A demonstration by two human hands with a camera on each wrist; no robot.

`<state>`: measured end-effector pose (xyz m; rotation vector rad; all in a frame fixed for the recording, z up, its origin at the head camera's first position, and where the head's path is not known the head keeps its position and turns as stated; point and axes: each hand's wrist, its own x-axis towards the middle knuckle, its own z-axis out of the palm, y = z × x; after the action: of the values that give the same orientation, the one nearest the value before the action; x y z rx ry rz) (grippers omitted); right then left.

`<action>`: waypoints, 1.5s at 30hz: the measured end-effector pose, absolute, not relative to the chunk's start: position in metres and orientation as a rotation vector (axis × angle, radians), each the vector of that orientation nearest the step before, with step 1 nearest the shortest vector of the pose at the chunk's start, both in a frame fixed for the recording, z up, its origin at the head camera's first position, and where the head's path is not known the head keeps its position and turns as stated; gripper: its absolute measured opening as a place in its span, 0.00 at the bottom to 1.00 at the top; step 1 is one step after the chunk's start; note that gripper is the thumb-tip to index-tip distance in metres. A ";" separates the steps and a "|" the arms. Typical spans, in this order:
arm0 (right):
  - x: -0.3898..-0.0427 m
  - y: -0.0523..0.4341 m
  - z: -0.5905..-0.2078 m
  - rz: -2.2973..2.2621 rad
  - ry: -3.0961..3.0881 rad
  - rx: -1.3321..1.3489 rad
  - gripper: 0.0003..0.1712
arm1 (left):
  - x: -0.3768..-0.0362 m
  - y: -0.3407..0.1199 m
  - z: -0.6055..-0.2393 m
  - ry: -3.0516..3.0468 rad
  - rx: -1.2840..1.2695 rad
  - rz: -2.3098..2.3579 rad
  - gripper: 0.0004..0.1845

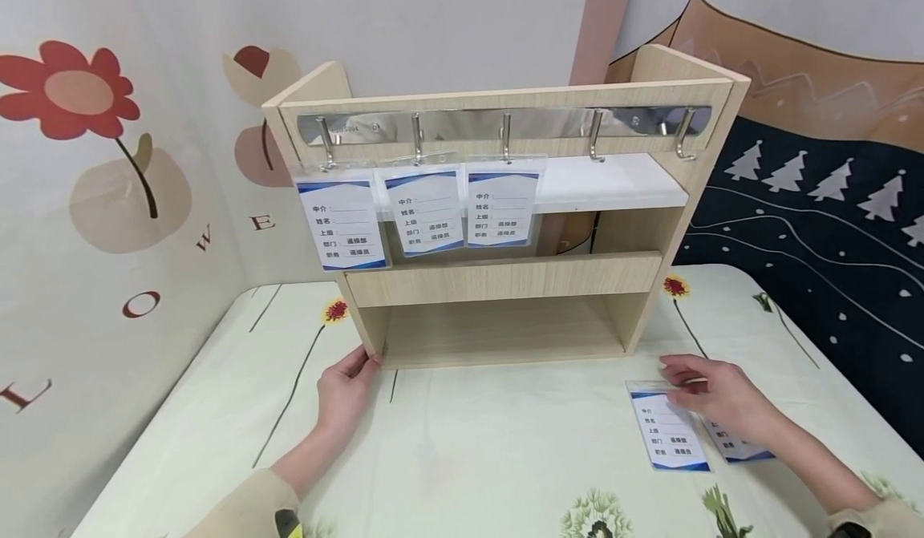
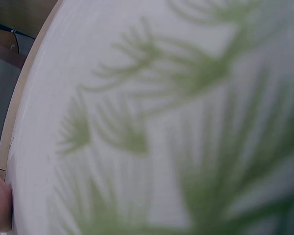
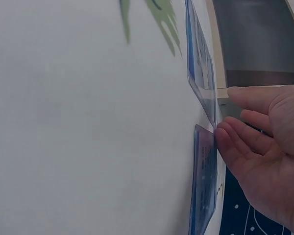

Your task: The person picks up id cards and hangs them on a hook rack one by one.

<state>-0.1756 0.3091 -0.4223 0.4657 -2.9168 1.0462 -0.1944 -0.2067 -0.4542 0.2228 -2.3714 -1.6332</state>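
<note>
Your left hand [image 1: 345, 390] rests open against the shelf's [image 1: 505, 281] near-left corner; your right hand [image 1: 718, 398] presses flat, open fingers on the near-right badge [image 1: 667, 434].

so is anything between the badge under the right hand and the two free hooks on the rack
Nothing visible. The right hand rests its fingers on the badge lying on the table; the two free hooks hang at the rack's right end, with open space between.

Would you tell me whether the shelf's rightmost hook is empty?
Empty: the rightmost hook carries nothing, while badges hang from the three left hooks.
</note>
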 end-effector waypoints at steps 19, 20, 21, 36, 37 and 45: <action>-0.184 0.312 -0.423 0.922 -3.046 0.346 0.27 | -0.193 -0.204 -0.454 -2.352 0.235 -1.622 0.20; -0.185 0.311 -0.423 0.914 -3.059 0.347 0.27 | -0.193 -0.205 -0.455 -2.354 0.234 -1.620 0.20; -0.186 0.311 -0.422 0.904 -3.073 0.347 0.27 | -0.193 -0.205 -0.455 -2.353 0.231 -1.625 0.20; -0.195 0.314 -0.411 0.893 -3.167 0.421 0.22 | -0.195 -0.203 -0.455 -2.361 0.239 -1.638 0.21; -0.195 0.314 -0.412 0.901 -3.167 0.429 0.21 | -0.195 -0.203 -0.455 -2.361 0.237 -1.637 0.21; -0.195 0.316 -0.416 1.004 -3.162 0.431 0.20 | -0.195 -0.205 -0.456 -2.372 0.234 -1.624 0.20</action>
<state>-0.1953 0.3156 -0.4162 0.4306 -3.1623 1.0038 -0.1950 -0.2053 -0.4561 0.2338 -2.3720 -1.6236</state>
